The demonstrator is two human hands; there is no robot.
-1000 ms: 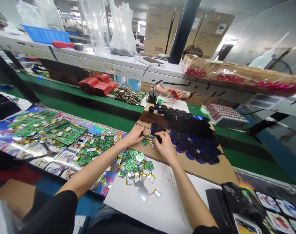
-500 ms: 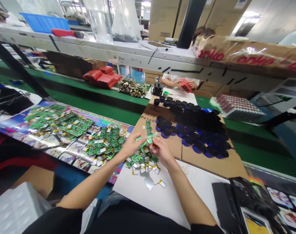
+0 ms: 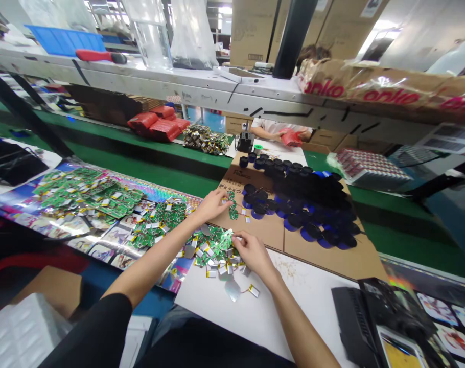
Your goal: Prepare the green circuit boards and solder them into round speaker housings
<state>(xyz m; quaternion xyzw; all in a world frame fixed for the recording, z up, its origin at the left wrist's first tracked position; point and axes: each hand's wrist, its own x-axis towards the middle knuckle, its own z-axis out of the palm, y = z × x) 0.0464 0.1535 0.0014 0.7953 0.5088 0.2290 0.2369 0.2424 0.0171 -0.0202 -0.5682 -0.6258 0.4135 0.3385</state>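
Note:
My left hand (image 3: 213, 206) reaches over the edge of the cardboard, its fingertips closed at a short column of small green circuit boards (image 3: 233, 210). Small silver batteries (image 3: 248, 219) on wires lie just right of that column. Nearer to me, my right hand (image 3: 253, 249) pinches the edge of a lighter green circuit board (image 3: 225, 239) between thumb and fingers. Under it spreads a heap of boards with silver, yellow-ended batteries (image 3: 222, 267). A loose battery (image 3: 254, 291) and a shiny grey rounded piece (image 3: 232, 290) lie on the white surface in front.
More circuit boards (image 3: 90, 189) are piled at left. Rows of black-and-blue round parts (image 3: 311, 231) stand on the cardboard sheet (image 3: 332, 260). A shelf (image 3: 202, 82) crosses above. Across the bench, a person's hands (image 3: 302, 134) hold a red package (image 3: 291, 138). A black device (image 3: 386, 317) sits at right.
My hands have moved apart. The left went up and away to the board column on the cardboard; the right came down slightly nearer the heap, holding a board. The view shifted a little.

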